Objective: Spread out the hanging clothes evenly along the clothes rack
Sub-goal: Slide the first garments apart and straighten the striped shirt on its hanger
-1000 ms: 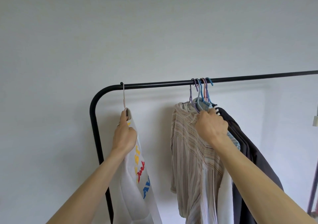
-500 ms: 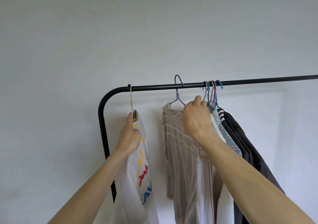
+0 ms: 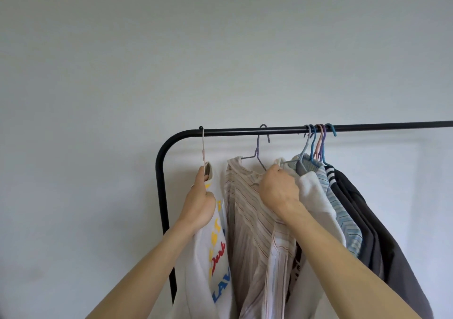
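Observation:
A black clothes rack runs across the view and bends down at its left end. At the far left hangs a white printed sweatshirt; my left hand grips its collar and the neck of its pale hanger. A beige striped shirt hangs on a purple hanger, apart from the others. My right hand grips the shoulder of that shirt at its hanger. To the right, several hangers bunch together with a white garment, a blue striped shirt and dark jackets.
A plain pale wall lies behind the rack. The bar continues bare to the right past the bunched hooks, out of the frame. The rack's left upright stands just left of my left hand.
My right hand has slid the beige striped shirt and its purple hanger leftward along the bar, away from the bunch. My left hand has kept hold of the white sweatshirt.

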Tool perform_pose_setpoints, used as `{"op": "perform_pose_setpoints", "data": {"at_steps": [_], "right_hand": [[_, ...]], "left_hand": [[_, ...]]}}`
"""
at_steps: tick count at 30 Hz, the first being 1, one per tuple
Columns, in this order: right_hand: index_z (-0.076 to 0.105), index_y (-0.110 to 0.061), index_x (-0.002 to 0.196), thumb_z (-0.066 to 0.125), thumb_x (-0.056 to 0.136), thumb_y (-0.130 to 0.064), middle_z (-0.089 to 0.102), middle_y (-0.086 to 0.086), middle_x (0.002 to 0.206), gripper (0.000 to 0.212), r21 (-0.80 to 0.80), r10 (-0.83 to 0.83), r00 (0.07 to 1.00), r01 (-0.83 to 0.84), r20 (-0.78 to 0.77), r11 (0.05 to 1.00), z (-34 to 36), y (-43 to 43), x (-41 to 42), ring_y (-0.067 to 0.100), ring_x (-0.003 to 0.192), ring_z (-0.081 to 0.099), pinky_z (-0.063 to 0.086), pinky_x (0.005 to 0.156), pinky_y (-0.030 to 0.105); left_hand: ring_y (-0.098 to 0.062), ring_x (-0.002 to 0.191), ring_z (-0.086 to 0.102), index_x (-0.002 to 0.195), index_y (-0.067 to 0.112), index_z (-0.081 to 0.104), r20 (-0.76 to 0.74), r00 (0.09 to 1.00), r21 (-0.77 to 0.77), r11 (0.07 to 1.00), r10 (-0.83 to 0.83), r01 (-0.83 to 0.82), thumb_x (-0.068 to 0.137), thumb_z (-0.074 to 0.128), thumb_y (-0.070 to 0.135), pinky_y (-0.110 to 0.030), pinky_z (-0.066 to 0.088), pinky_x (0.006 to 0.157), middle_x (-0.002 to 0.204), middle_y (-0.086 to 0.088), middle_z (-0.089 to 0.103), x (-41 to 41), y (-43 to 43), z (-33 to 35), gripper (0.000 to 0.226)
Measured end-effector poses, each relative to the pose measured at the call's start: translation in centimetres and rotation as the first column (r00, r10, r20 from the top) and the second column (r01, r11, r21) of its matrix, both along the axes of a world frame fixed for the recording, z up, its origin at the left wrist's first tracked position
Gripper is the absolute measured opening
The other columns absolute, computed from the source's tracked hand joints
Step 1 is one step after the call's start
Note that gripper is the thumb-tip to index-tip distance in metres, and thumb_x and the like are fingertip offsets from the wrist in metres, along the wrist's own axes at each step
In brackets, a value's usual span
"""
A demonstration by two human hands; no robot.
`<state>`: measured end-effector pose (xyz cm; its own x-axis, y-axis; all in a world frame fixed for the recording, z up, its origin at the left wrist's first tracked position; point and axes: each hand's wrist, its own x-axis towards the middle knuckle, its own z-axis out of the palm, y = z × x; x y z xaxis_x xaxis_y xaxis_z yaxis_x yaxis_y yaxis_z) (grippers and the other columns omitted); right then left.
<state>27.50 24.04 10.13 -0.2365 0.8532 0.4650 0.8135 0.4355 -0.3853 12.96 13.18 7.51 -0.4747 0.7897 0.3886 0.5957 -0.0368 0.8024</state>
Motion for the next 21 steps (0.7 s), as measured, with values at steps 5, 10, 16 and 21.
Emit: {"op": "perform_pose_setpoints", "data": {"at_steps": [5,10,16,21], "right_hand": [[0.045,0.003,0.114,0.041,0.093,-0.012,0.06,0.024,0.119,0.026,-0.088,0.058,0.997,-0.063,-0.059,0.994,-3.1,-2.6,2.6,0.045,0.107,0.058,0.043,0.072,0.04],[0.046,-0.003,0.104,0.038,0.094,-0.016,0.06,0.018,0.112,0.018,-0.101,0.097,0.99,-0.107,-0.1,0.989,-5.7,-5.6,5.8,0.044,0.1,0.058,0.04,0.069,0.038],[0.042,-0.011,0.088,0.038,0.096,-0.023,0.058,0.009,0.094,0.014,0.006,0.139,0.98,-0.139,-0.141,0.99,-8.1,-8.1,9.1,0.041,0.082,0.059,0.046,0.066,0.043],[0.04,-0.016,0.086,0.038,0.099,-0.029,0.058,0.002,0.087,0.019,0.049,0.154,0.974,-0.148,-0.167,0.988,-11.4,-13.1,13.2,0.034,0.072,0.057,0.047,0.063,0.043]], "left_hand": [[-0.023,0.14,0.034,0.155,0.027,0.004,0.003,1.0,-0.025,1.0,0.007,-0.007,0.09,0.033,0.0,-0.024,0.03,0.103,0.158,0.001,0.027,0.6,-0.3,0.3,0.076],[-0.02,0.142,0.03,0.155,0.025,-0.001,-0.077,0.996,-0.008,0.999,0.041,-0.041,0.087,0.041,-0.001,-0.025,0.034,0.1,0.16,-0.002,0.018,1.7,-1.5,0.0,0.084],[-0.02,0.15,0.003,0.153,0.027,0.02,-0.5,0.859,-0.057,0.986,0.109,-0.158,0.086,0.05,0.013,-0.035,0.021,0.117,0.163,0.0,-0.008,3.7,-4.6,-1.1,0.074],[-0.024,0.148,0.005,0.144,0.019,0.042,-0.718,0.692,0.025,0.996,0.077,-0.084,0.084,0.052,0.016,-0.043,0.02,0.118,0.162,-0.009,0.014,6.0,-7.0,-2.8,0.06]]}}
